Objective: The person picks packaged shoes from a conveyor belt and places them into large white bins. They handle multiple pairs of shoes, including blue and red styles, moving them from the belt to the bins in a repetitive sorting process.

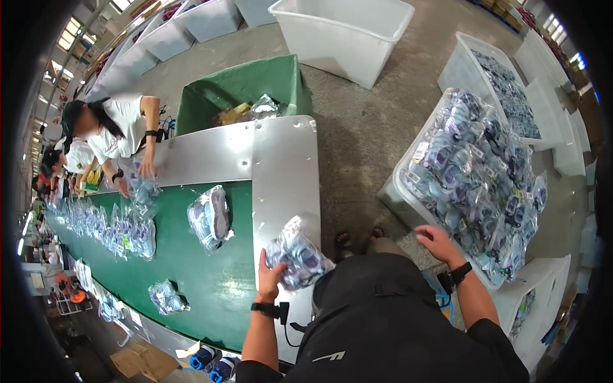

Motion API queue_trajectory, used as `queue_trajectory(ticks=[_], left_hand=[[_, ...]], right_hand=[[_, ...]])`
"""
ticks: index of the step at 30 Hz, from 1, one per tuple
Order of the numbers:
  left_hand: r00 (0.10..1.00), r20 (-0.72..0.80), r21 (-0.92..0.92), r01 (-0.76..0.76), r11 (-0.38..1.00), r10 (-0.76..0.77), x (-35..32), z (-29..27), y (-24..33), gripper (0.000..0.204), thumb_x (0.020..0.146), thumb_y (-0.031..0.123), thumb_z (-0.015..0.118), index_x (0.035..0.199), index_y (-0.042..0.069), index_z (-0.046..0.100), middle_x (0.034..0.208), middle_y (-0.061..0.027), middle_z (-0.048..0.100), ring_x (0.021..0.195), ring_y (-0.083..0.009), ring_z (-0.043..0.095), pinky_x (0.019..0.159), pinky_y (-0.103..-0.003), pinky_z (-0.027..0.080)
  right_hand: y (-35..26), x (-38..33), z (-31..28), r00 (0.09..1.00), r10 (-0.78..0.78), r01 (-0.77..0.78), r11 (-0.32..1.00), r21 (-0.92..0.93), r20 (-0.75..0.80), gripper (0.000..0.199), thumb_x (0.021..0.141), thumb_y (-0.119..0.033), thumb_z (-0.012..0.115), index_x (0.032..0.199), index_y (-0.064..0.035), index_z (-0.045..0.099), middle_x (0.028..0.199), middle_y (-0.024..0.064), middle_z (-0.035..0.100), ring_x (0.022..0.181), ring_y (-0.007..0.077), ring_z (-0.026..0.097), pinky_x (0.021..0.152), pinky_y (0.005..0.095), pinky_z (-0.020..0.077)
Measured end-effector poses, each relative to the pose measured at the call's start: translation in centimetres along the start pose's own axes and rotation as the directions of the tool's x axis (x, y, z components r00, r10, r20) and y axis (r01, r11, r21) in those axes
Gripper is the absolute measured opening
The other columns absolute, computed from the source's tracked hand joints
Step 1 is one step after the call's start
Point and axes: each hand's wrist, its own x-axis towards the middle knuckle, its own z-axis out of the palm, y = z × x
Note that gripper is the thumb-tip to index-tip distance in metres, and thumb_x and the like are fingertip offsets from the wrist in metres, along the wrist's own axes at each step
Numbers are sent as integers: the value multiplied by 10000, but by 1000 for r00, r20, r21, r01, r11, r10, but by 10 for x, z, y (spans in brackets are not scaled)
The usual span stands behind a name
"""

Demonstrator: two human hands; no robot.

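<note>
My left hand (271, 276) grips a clear plastic bag of blue and purple shoes (301, 262) over the metal end of the conveyor table. Off to the right, my right hand (435, 243) holds nothing; its fingers are loosely bent and apart. Close beyond it, a white bin (408, 203) is heaped with similar bagged shoes (476, 159). On the green belt (217, 281) lie one bag of shoes (210, 219) past my left hand and another bag (168, 297) nearer me on the left. Several more bags stand in a row (121, 226) farther left.
Across the table, a co-worker (121, 131) handles a bag. A green bin (242, 83) with plastic-wrapped items stands behind the table end. White bins (345, 32) line the back and right. Blue shoes (222, 369) sit below the belt's near edge.
</note>
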Motion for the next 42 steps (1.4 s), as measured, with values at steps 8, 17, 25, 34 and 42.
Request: queue_trajectory(ticks=[8, 17, 25, 34, 42], left_hand=[[871, 491, -157, 91, 983, -2, 13, 126, 119, 844, 898, -44, 550, 1647, 38, 170, 1440, -165, 551, 1242, -227, 590, 1075, -350, 464], [409, 906, 121, 2, 993, -112, -46, 312, 195, 1153, 752, 169, 880, 1643, 8, 165, 1595, -165, 402, 1450, -272, 435, 1213, -403, 315], [281, 932, 272, -126, 954, -228, -77, 482, 191, 1076, 750, 85, 799, 1631, -13, 189, 1556, -187, 443, 1419, -275, 466, 1197, -398, 328], [218, 916, 369, -135, 919, -336, -108, 632, 134, 972, 846, 120, 784, 1627, 0, 219, 1507, -183, 494, 1357, -264, 517, 1156, -396, 375], [440, 856, 307, -14, 951, -270, -95, 643, 89, 682, 976, 150, 658, 1563, -24, 358, 1495, -192, 516, 1299, -265, 558, 1085, -425, 463]], right_hand=[[-112, 3, -49, 973, -229, 229, 969, 88, -5, 358, 1010, -239, 665, 1275, 1, 642, 1093, 78, 694, 969, 139, 645, 871, 321, 528], [-145, 12, -114, 939, -324, 264, 892, 368, 113, 439, 1024, -400, 625, 1246, -26, 683, 1075, 44, 708, 930, 122, 655, 783, 291, 548], [-80, -20, -214, 949, -292, 157, 767, 622, 121, 634, 986, -554, 644, 1285, 5, 627, 1164, 67, 653, 1063, 151, 588, 931, 319, 473], [35, -38, -339, 973, -226, 204, 939, 275, 51, 577, 966, -560, 661, 1058, 8, 700, 954, 35, 652, 886, 125, 576, 770, 318, 467], [88, -64, -394, 976, -196, 216, 901, 375, -90, 419, 1003, -367, 660, 1110, 35, 704, 891, -7, 667, 831, 91, 564, 764, 302, 462]])
